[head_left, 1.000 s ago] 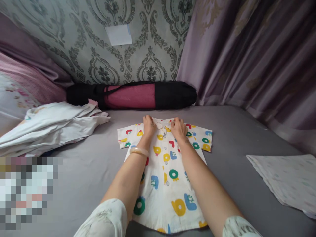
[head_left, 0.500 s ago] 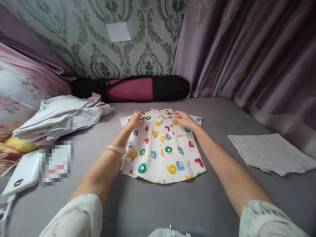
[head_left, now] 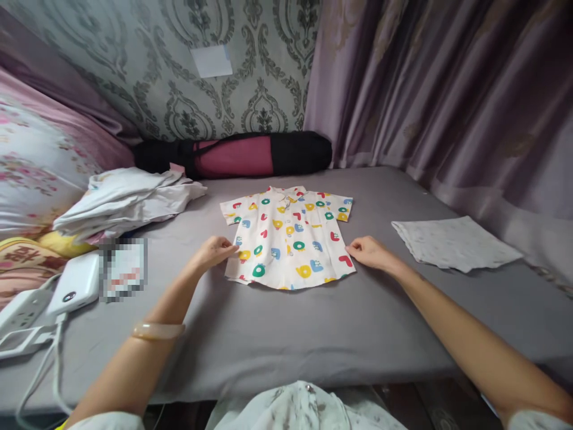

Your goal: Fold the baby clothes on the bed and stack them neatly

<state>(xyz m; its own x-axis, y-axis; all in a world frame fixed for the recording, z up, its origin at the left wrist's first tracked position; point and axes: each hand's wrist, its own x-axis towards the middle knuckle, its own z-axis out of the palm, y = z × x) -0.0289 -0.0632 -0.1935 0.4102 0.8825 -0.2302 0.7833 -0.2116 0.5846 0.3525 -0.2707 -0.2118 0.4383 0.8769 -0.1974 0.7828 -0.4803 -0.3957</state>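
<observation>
A small white short-sleeved shirt, printed with red, yellow, blue and green shapes, lies flat, front up, with its collar away from me. My left hand, a pale bangle on its forearm, pinches the shirt's left side edge a little above the hem. On the opposite side edge, at about the same height, my right hand has thumb and fingers closed on the fabric. The sleeves are spread outwards, and a row of buttons runs down the front.
A folded pale cloth lies at the right. Crumpled white clothing, a white power bank with cables and a power strip are on the left. A black and red long bag rests against the wall on the grey sheet.
Both hands have let go at the collar, moved down towards me and apart, and now pinch the shirt's sides near the hem. The view has pulled back, showing the bed's near edge.
</observation>
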